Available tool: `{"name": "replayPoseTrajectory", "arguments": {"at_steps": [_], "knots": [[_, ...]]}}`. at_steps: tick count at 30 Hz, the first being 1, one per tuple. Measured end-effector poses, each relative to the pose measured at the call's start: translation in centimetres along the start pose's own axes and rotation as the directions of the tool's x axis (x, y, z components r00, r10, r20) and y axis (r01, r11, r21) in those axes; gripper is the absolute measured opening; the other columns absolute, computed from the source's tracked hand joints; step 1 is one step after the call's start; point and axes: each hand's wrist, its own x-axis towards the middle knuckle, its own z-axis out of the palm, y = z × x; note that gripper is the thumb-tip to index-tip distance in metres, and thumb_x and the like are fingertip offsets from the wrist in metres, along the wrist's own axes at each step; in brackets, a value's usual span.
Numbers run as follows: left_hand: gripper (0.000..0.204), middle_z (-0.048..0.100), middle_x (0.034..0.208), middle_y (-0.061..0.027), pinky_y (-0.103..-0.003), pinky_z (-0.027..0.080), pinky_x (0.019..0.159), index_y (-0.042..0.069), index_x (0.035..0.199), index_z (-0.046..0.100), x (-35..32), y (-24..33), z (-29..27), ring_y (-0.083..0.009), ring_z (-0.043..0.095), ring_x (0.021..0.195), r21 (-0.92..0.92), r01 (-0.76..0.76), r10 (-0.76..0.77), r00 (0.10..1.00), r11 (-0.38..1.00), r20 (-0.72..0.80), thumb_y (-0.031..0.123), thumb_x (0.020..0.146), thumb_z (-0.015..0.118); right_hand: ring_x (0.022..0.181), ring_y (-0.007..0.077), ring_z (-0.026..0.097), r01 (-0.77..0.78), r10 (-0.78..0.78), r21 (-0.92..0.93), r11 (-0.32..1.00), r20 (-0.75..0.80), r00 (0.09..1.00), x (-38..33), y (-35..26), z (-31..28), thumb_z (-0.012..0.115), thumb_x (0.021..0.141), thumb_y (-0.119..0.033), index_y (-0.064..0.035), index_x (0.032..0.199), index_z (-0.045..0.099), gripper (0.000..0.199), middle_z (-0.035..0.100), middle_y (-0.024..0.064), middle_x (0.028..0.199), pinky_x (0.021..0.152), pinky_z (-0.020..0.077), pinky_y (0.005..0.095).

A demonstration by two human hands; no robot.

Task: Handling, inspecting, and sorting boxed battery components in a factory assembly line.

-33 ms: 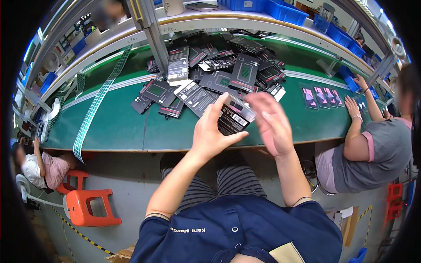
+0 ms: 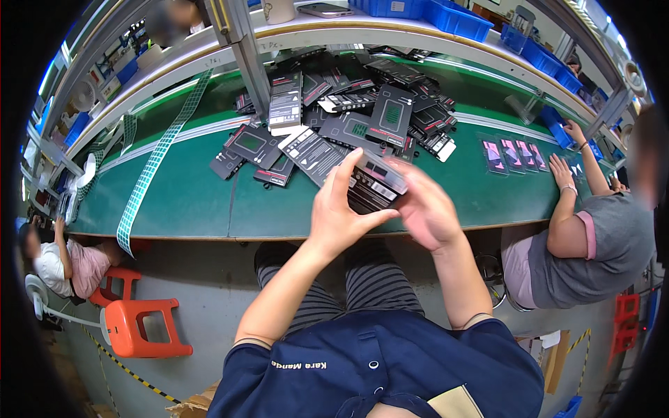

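My left hand [image 2: 339,212] grips a small black cardboard box [image 2: 371,191] between its thumb and fingers, tilted above the table's near edge. A clear plastic end and a white barcode label show on the box. My right hand [image 2: 428,209] is cupped at the box's right end; its fingers are smeared by motion and partly hidden, so whether they grip it is unclear. Just beyond my hands lies a heap of similar black boxes [image 2: 392,115], some showing green patterned panels. One box with its printed side up [image 2: 306,155] lies closest to my left fingers.
A green work table [image 2: 279,212] spans the front. To the left a long strip of green-and-white labels [image 2: 150,167] hangs over its edge. Several pink-and-dark packs [image 2: 493,156] lie at right, near a co-worker [image 2: 599,237]. A metal post [image 2: 249,76] and shelf with blue bins [image 2: 456,24] stand beyond.
My right hand has moved inward and slightly down, closing up on the right end of the box. My left hand keeps its hold, with the box tilted a little differently.
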Motion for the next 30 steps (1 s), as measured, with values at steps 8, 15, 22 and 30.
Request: {"name": "replayPoseTrajectory", "arguments": {"at_steps": [8,15,22,30], "knots": [[0.082,0.060,0.114,-0.0136,-0.035,0.054,0.083,0.008,0.127,0.043,-3.4,-2.1,1.4,-0.0256,0.064,0.097,-0.233,0.013,-0.077,0.961,0.972,-0.266,0.020,0.063,0.094,0.103,0.0209,0.066,-0.132,0.134,0.036,0.991,-0.059,0.989,2.2,1.3,3.7,0.057,0.092,-0.007,0.0058,0.121,0.063,0.032,0.068,0.0152,0.115,0.094,0.0514,0.0318],[0.031,0.063,0.106,-0.0111,-0.029,0.050,0.087,0.007,0.107,0.043,-0.4,-0.1,-1.5,-0.0136,0.062,0.097,-0.818,0.233,-0.454,0.890,0.526,-0.039,-0.002,0.090,0.068,0.099,0.0143,0.061,0.504,-0.560,-0.600,0.622,0.110,0.821,2.0,5.5,2.6,0.068,0.092,-0.006,0.0005,0.106,0.067,0.016,0.064,0.0116,0.118,0.092,0.0475,0.0280],[0.024,0.063,0.102,-0.0085,-0.027,0.050,0.087,0.006,0.108,0.045,-0.2,1.1,-1.7,-0.0150,0.063,0.095,-0.798,0.173,-0.402,0.911,0.577,-0.093,-0.003,0.094,0.062,0.101,0.0131,0.059,0.419,-0.457,-0.320,0.850,-0.053,0.888,1.5,5.7,4.4,0.059,0.097,-0.002,-0.0014,0.109,0.050,0.015,0.061,0.0090,0.106,0.089,0.0480,0.0269],[0.019,0.062,0.100,-0.0090,-0.027,0.049,0.083,0.005,0.101,0.052,-0.8,-1.1,-1.3,-0.0132,0.059,0.093,-0.707,0.038,-0.242,0.951,0.706,-0.191,-0.001,0.092,0.067,0.096,0.0227,0.064,0.700,-0.721,-0.538,0.469,0.224,0.656,2.2,7.3,2.4,0.065,0.091,0.005,-0.0048,0.105,0.047,0.025,0.064,0.0166,0.106,0.085,0.0506,0.0308]]}}
